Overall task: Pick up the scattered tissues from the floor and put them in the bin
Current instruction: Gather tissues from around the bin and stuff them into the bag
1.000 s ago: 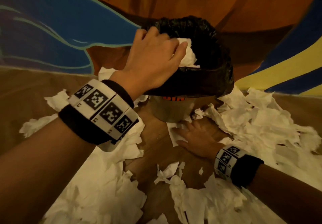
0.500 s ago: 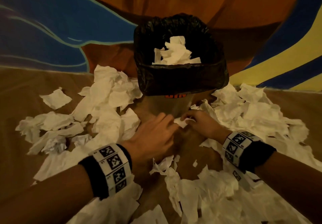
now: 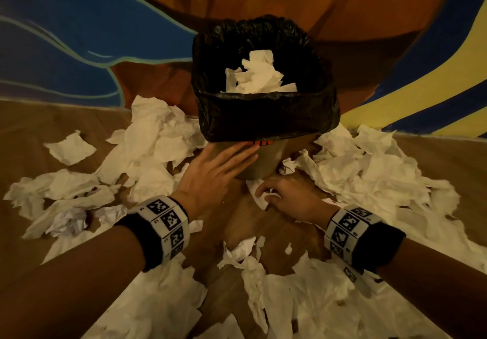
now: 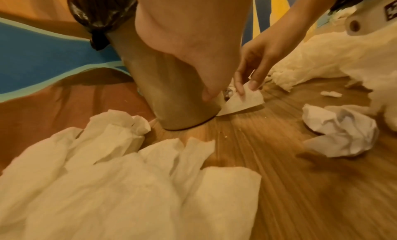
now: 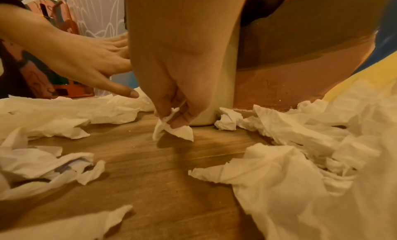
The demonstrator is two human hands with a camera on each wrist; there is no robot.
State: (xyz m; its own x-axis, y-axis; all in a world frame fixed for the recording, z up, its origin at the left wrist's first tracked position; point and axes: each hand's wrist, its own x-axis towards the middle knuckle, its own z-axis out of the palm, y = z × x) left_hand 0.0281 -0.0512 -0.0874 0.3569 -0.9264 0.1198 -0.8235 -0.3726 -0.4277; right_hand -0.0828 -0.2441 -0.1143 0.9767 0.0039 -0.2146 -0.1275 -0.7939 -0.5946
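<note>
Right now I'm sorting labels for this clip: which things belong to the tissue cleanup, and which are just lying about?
Job:
- bin with black liner
- small tissue pinched by right hand
- scattered tissues
- left hand against bin

Lying about:
- painted wall
- orange object

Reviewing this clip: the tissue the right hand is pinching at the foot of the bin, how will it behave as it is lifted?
Probably limp: the tissue droops in crumpled folds below the right hand. Likely very light, since a fingertip pinch holds it. It may snag or tear, as one corner seems tucked under the bin, which the left hand touches with straight fingers.
</note>
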